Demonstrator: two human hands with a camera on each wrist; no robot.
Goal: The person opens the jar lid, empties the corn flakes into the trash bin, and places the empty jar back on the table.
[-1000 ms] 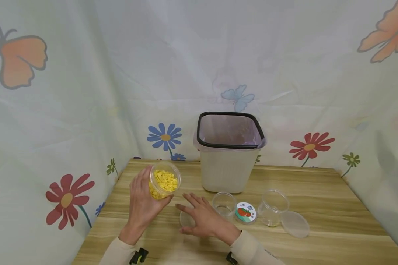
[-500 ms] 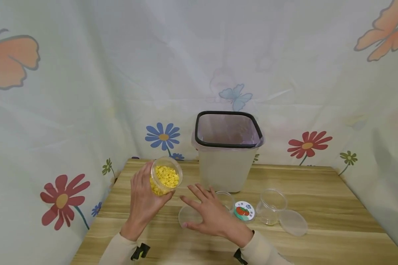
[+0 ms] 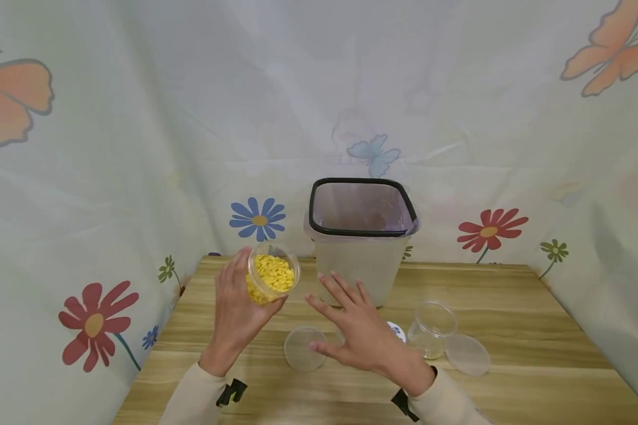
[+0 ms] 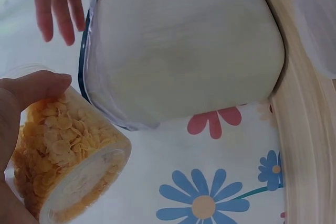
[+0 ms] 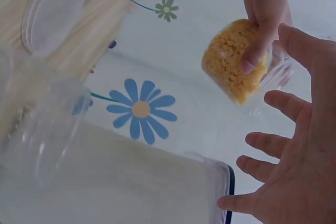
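My left hand [image 3: 236, 316] grips a clear plastic jar [image 3: 272, 277] of yellow corn flakes, thumb on one side and fingers on the other. It is lifted above the table, its uncovered mouth tilted toward the bin side. The flakes [image 4: 60, 140] show through its wall in the left wrist view. My right hand [image 3: 367, 336] is raised, palm down, with fingers spread and nothing held. Its fingertips overlap the front of a bin [image 3: 358, 254] in the head view. A translucent round lid [image 3: 300, 351] lies on the table below the jar.
The pale bin has a black rim and a purplish liner. On the right stand an open clear jar [image 3: 422, 336] and another translucent lid [image 3: 468, 356]. A printed round lid [image 3: 397, 330] is mostly hidden behind my right hand. Floral cloth [image 3: 266, 88] surrounds the wooden table [image 3: 510, 313].
My left hand has raised the jar slightly and shifted it right. My right hand has risen and moved right, off the translucent lid, and now covers the small cup and most of the printed lid.
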